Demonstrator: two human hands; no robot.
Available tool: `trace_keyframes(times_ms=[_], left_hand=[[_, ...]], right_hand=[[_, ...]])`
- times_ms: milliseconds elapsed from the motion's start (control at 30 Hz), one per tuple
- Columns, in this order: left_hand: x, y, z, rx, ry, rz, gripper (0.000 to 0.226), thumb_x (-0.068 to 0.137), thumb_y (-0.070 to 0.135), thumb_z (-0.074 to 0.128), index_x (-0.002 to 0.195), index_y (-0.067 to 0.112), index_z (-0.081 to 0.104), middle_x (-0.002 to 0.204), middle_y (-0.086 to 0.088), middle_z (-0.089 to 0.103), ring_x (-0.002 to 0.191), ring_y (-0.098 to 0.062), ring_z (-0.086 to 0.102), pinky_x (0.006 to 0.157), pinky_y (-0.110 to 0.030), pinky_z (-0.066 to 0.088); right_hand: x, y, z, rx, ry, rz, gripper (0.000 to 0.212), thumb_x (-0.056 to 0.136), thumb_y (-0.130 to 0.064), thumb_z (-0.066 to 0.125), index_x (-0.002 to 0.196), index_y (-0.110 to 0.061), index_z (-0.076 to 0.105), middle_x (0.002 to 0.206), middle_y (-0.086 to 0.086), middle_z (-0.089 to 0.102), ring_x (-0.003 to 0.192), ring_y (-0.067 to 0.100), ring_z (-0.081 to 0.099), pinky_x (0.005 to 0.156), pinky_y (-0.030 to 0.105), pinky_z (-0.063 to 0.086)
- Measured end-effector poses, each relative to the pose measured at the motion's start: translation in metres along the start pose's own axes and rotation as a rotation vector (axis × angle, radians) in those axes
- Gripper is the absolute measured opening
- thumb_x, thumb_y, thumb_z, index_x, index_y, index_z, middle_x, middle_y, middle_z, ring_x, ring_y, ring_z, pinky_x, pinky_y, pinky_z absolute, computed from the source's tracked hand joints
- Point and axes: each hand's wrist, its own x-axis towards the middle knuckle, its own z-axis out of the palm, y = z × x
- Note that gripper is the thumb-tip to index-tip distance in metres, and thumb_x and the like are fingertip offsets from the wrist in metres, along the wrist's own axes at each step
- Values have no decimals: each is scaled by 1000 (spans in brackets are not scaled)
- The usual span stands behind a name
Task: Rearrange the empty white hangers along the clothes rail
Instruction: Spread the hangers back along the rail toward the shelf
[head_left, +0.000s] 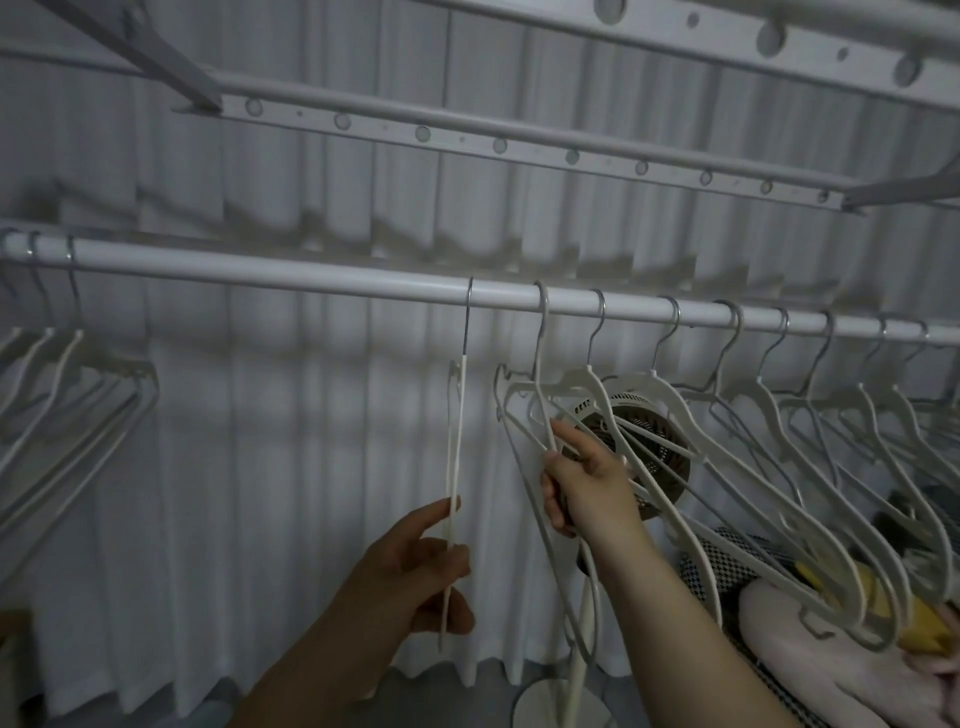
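Pinches with the left grip (415, 566), thumb against fingertips, the lower stretch of an edge-on hanger (456, 441), white and thin. Clasps with the right grip (587, 483), fingers curled and forefinger stretched upward, the sloping arm of a second hanger (519, 387) just to the right. Has both hung by metal hooks over the white rail (311, 275), near its middle, the two hooks apart from each other. Further right, a row of hangers (779, 415), all empty, spaced along the rail and slanting down toward the lower right. Far left, a tight bunch of hangers (67, 389), also hooked on the rail, well apart from the edge-on hanger. Just behind the right grip, a round fan (657, 441) on a white stand (579, 654). Behind everything, a pale pleated curtain (260, 467); above the rail, the bars of a drying rack (467, 137) dotted with round holes. At lower right, under the row of hangers, a pile of clothes (810, 654) in pink, yellow and a checked pattern.
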Motion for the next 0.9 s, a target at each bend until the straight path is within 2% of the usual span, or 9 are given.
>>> trace_keyframes(times_ms=[100,200,300,400,433,500,600,800,900], left_hand=[[0,1,1,12,4,-6,30,86,2,53,96,30,58,77,-12,58,42,-16,59,46,-25,52],[0,2,2,11,16,2,27,86,2,53,95,26,59,72,-12,60,41,-17,58,43,-25,51],[1,2,2,7,23,19,23,86,4,52,95,24,60,61,-6,63,41,-19,58,43,-27,50],[1,3,3,24,1,13,22,86,6,52,96,25,61,58,-3,64,42,-19,58,44,-27,50],[1,3,3,27,0,12,22,87,6,52,96,24,61,57,-3,64,42,-19,58,44,-26,50],[1,2,4,30,0,15,22,88,6,51,95,23,61,57,-3,63,41,-19,57,42,-25,50],[0,3,5,35,-6,20,22,88,5,50,95,23,62,58,-4,63,41,-19,57,42,-25,50],[0,4,7,30,-12,18,23,88,4,50,93,23,62,61,-7,61,39,-19,56,41,-26,50],[0,3,6,24,-11,25,22,88,4,52,93,23,61,62,-7,61,39,-19,55,41,-26,50]], right_hand=[[-6,-6,0,-107,-6,-21,38,94,-7,46,131,-11,44,57,4,52,31,4,45,32,14,34],[-15,-15,-5,-473,71,-184,39,93,-19,49,131,-12,47,77,3,59,62,13,57,60,25,47],[-21,-30,-13,-850,215,-423,32,93,-20,49,122,-10,57,98,10,69,94,26,63,76,26,42],[-15,-40,-30,-1076,458,-767,25,84,-17,53,98,-3,69,89,16,71,85,37,64,72,36,50],[-10,-42,-38,-1189,495,-748,26,83,-16,54,100,-2,67,94,18,70,89,39,62,74,38,50],[-2,-45,-49,-1337,381,-396,32,90,-20,50,119,-6,56,116,15,62,107,35,54,84,37,44],[4,-36,-56,-1356,231,-86,32,94,-22,41,123,-10,48,114,12,64,104,30,59,77,32,45],[13,-30,-55,-1297,142,78,32,94,-10,43,123,-8,54,122,14,61,112,30,58,90,33,47],[14,-25,-59,-1282,178,21,30,93,-6,40,119,-6,56,113,14,65,105,31,60,81,31,47]])
